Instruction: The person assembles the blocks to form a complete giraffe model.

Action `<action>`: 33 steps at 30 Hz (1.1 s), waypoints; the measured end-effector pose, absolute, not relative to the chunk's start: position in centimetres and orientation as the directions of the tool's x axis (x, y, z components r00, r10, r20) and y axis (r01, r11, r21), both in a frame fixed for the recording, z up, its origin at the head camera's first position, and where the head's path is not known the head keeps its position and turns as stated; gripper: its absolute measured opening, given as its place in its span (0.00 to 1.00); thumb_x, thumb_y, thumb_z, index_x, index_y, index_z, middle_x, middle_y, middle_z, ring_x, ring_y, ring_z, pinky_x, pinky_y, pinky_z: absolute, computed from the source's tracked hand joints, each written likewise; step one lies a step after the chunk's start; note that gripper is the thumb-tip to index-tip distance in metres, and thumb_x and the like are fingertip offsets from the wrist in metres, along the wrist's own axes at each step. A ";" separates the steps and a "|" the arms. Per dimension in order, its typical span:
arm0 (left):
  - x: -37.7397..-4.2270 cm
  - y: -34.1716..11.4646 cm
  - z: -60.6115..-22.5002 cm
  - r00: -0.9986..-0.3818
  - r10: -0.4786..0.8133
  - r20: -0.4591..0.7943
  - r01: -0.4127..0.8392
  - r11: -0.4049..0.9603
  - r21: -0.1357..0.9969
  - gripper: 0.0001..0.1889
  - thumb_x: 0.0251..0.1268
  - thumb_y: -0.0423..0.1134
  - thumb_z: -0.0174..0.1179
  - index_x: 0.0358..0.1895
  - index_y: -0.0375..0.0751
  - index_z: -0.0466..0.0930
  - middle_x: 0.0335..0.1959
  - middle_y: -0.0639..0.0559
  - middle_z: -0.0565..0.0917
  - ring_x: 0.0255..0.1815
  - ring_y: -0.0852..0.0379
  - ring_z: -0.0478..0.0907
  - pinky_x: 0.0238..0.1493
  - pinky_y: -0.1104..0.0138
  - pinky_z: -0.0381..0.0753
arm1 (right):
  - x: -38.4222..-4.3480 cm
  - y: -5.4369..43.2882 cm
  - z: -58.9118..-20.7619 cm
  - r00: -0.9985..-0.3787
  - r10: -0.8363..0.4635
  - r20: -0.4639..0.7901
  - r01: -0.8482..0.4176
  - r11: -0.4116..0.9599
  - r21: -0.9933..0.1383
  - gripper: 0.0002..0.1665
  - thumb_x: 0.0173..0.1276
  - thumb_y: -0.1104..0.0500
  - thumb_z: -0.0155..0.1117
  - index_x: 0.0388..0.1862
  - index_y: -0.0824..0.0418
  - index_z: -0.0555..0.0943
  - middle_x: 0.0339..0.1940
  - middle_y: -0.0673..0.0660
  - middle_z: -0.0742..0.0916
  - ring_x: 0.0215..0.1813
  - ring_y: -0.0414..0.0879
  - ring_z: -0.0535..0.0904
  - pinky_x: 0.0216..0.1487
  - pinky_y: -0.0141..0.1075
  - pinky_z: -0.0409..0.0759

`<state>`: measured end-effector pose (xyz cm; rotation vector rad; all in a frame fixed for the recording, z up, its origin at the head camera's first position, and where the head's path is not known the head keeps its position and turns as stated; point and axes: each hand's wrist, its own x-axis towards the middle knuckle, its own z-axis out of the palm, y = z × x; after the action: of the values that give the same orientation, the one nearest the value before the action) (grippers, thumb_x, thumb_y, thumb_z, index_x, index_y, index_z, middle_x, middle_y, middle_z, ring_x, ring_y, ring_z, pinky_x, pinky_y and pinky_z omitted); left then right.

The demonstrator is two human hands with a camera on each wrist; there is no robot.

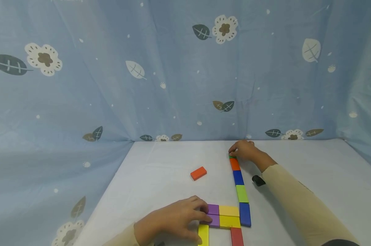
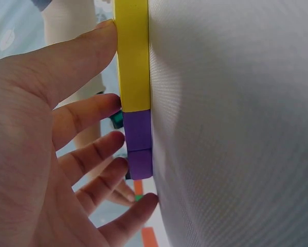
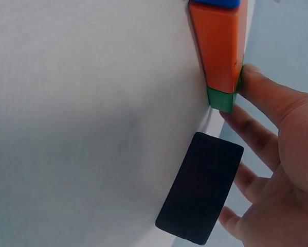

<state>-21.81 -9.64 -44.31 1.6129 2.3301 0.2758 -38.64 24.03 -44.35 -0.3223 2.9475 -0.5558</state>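
Flat rectangular blocks lie in a pattern on the white table. My right hand (image 1: 247,150) pinches a green block (image 3: 221,99) between thumb and index finger at the far end of a row; an orange block (image 1: 234,164) adjoins it. Nearer in that row come a blue block (image 1: 238,178), a lime green block (image 1: 242,193) and another blue block (image 1: 245,214). My left hand (image 1: 180,217) rests its fingertips on two purple blocks (image 2: 137,129), fingers spread and loosely bent. Its thumb touches the side-on yellow block (image 2: 134,56).
A loose orange-red block (image 1: 198,173) lies left of the row. Two yellow blocks (image 1: 229,216) join the purple pair to the row, above a red block (image 1: 237,236). A black piece (image 1: 258,180) shows beside the right sleeve. A patterned blue curtain (image 1: 173,68) hangs behind the table.
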 end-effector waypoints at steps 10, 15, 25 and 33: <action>-21.9 -9.6 -44.4 -0.324 0.937 -0.133 0.884 0.350 0.311 0.29 0.60 0.66 0.58 0.65 0.69 0.72 0.63 0.66 0.68 0.59 0.69 0.63 0.58 0.74 0.68 | -38.3 24.0 -43.9 -0.964 -0.252 -0.086 -0.203 0.904 -0.377 0.14 0.68 0.52 0.65 0.50 0.52 0.87 0.49 0.52 0.86 0.56 0.55 0.75 0.57 0.58 0.60; -21.9 -9.5 -44.3 -0.327 0.936 -0.134 0.882 0.353 0.312 0.30 0.59 0.66 0.59 0.65 0.69 0.72 0.63 0.66 0.68 0.59 0.69 0.63 0.58 0.74 0.68 | -38.3 24.2 -44.0 -0.970 -0.223 -0.101 -0.167 0.905 -0.392 0.17 0.69 0.51 0.65 0.54 0.51 0.85 0.52 0.53 0.85 0.56 0.54 0.74 0.56 0.56 0.64; -21.6 -9.5 -43.9 -0.324 0.937 -0.128 0.887 0.348 0.303 0.30 0.59 0.67 0.59 0.66 0.68 0.72 0.63 0.65 0.68 0.59 0.68 0.63 0.58 0.73 0.68 | -37.0 26.0 -42.9 -0.977 -0.204 -0.062 -0.163 0.902 -0.400 0.23 0.69 0.51 0.65 0.61 0.57 0.80 0.58 0.60 0.82 0.57 0.58 0.75 0.56 0.55 0.73; -21.4 -9.3 -43.8 -0.328 0.935 -0.132 0.884 0.353 0.308 0.30 0.59 0.66 0.60 0.65 0.67 0.73 0.63 0.65 0.68 0.59 0.68 0.64 0.58 0.73 0.69 | -35.9 28.7 -42.9 -0.979 -0.201 0.024 -0.196 0.908 -0.372 0.26 0.68 0.49 0.66 0.61 0.60 0.80 0.64 0.68 0.75 0.66 0.67 0.66 0.62 0.63 0.63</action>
<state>-21.39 -9.33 -43.76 1.6186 2.3346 0.2600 -35.87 28.71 -42.90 -0.3180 3.0535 -0.5923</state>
